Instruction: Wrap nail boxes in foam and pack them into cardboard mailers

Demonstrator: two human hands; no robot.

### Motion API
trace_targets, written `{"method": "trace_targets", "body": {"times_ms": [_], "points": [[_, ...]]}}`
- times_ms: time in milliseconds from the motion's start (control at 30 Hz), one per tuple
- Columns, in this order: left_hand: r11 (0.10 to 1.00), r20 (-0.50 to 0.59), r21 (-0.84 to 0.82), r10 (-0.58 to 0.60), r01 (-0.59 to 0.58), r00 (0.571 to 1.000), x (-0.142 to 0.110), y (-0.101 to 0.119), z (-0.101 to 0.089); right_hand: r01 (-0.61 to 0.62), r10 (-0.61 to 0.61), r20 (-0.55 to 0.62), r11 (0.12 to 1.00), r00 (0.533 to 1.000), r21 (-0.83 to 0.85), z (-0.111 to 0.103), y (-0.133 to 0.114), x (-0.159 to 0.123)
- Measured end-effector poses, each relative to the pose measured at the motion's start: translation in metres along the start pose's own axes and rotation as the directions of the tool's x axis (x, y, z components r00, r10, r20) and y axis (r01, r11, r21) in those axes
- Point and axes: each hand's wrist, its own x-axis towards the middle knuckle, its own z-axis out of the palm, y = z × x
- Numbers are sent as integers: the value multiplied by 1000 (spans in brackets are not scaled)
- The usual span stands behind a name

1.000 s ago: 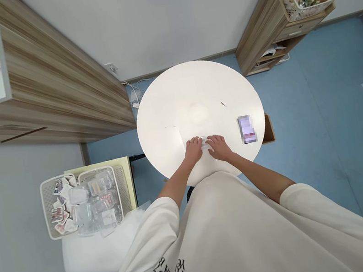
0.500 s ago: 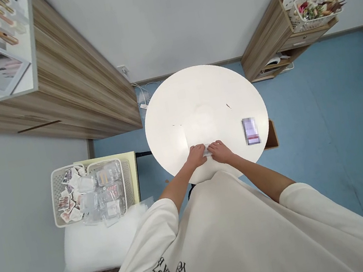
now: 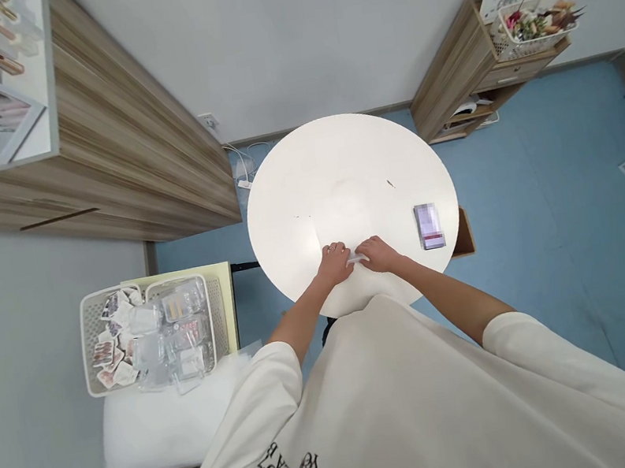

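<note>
Near the close edge of the round white table [image 3: 280,183], both hands hold a small, whitish, see-through strip [image 3: 356,258]; its exact kind cannot be made out. My left hand [image 3: 334,264] is closed on its left end, fingers curled. At the opposite end, my right hand [image 3: 378,255] grips it in the same way. Only the short middle stretch shows between the hands, and the fingers cover the rest.
A phone [image 3: 429,226] with a blurred screen lies on the table's right side. To the left, white baskets [image 3: 86,344] hold cards and clear packets beside bubble wrap [image 3: 159,427]. A wooden cabinet [image 3: 139,127] stands at left, a smaller one [image 3: 457,74] at right.
The whitish strip between my hands looks narrower and more tilted. My hands have shifted only slightly and stay closed on it. The whole view has moved a little.
</note>
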Motion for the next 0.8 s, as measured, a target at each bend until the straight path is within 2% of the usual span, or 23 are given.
{"method": "trace_targets", "body": {"times_ms": [100, 300, 500, 667, 800], "points": [[1000, 31, -5, -31, 31, 999, 2, 0, -4, -19, 19, -1, 999, 1000, 28, -7, 0, 2], [989, -22, -79, -127, 125, 992, 12, -3, -6, -96, 101, -70, 993, 992, 62, -12, 0, 12], [978, -92, 13, -206, 208, 974, 38, -10, -10, -195, 202, -140, 979, 969, 65, -11, 12, 37], [966, -71, 37, -252, 256, 965, 56, -21, -6, -232, 239, -164, 971, 957, 60, -8, 24, 57], [964, -72, 28, -260, 263, 963, 59, -23, 1, -264, 271, -148, 962, 951, 66, -3, 29, 67]]}}
